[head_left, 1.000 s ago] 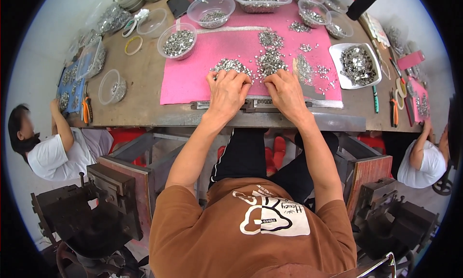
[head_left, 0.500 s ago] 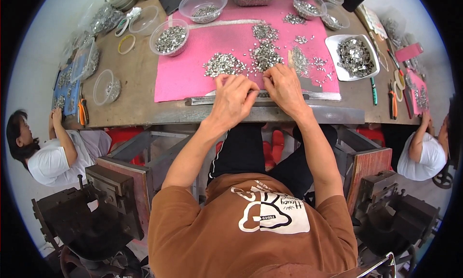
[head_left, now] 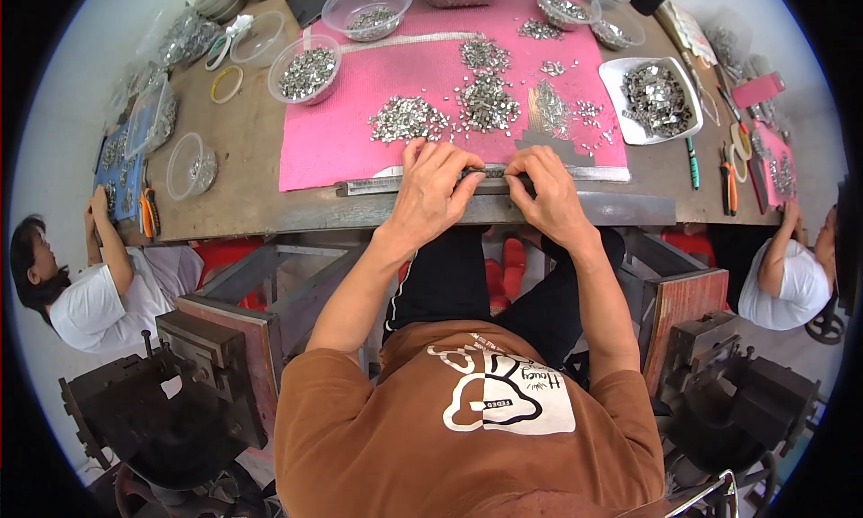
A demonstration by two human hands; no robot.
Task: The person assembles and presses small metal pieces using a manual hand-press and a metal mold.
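Over the front edge of the pink mat point(head_left: 333, 149), my left hand point(head_left: 428, 190) has its fingers curled and pressed together. My right hand point(head_left: 547, 190) faces it with thumb and fingers pinched. What each pinches is hidden or too small to make out. Between and under the fingertips runs a narrow metal bar point(head_left: 370, 186), with a few small dark pieces in the gap between the hands. Just beyond lie a pile of bright silver metal pieces point(head_left: 406, 120) and another of darker ones point(head_left: 486, 102). Thin silver slivers point(head_left: 550, 113) are spread past my right hand.
Clear tubs of pieces point(head_left: 306, 72) stand at the left and back; a white dish point(head_left: 654, 101) holds more at right. Orange-handled pliers point(head_left: 150, 210) and a green pen point(head_left: 693, 164) lie nearby. Seated people point(head_left: 108, 289) work on both sides.
My right hand has drawn back from the darker pile, down to the bar and slightly right. The left hand stays at the bar. The view has shifted slightly.
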